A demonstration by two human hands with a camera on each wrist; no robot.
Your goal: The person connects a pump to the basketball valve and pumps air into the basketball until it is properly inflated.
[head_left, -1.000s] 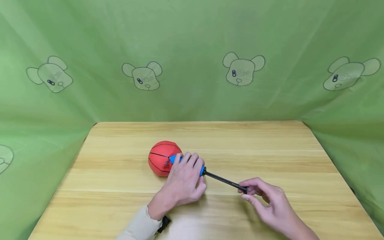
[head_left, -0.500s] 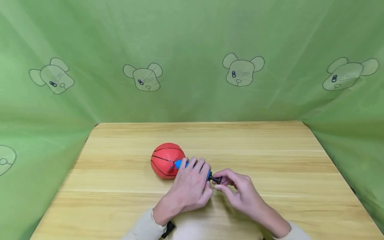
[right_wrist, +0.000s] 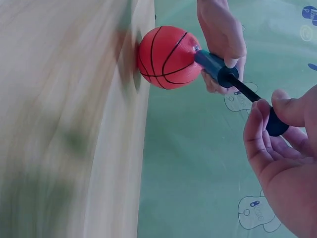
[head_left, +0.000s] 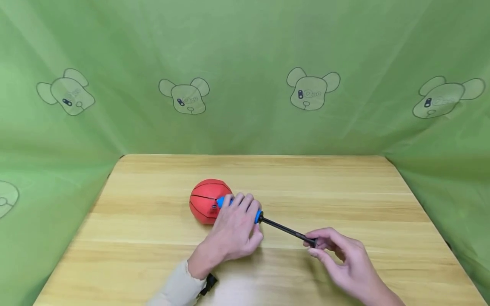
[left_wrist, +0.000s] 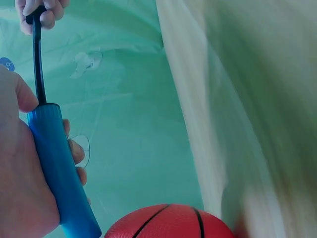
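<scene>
A small red basketball (head_left: 206,204) with black lines sits on the wooden table, left of centre. My left hand (head_left: 235,231) grips the blue barrel of a hand pump (left_wrist: 59,168), whose front tip meets the ball's side. From the barrel's other end the black rod runs out long toward the lower right. At its end my right hand (head_left: 346,257) pinches the black knob (right_wrist: 276,124) between thumb and fingers. In the right wrist view the pump lies in line with the ball. Most of the barrel is hidden under my left hand in the head view.
The wooden table (head_left: 153,170) has rounded far corners. A green curtain (head_left: 245,123) printed with bear heads hangs behind it and along both sides. A black strap piece (head_left: 208,284) shows at the left sleeve.
Half a second ago my right hand had pushed the rod nearly all the way into the barrel. Now it has drawn the rod back out to the right; the ball has shifted slightly left.
</scene>
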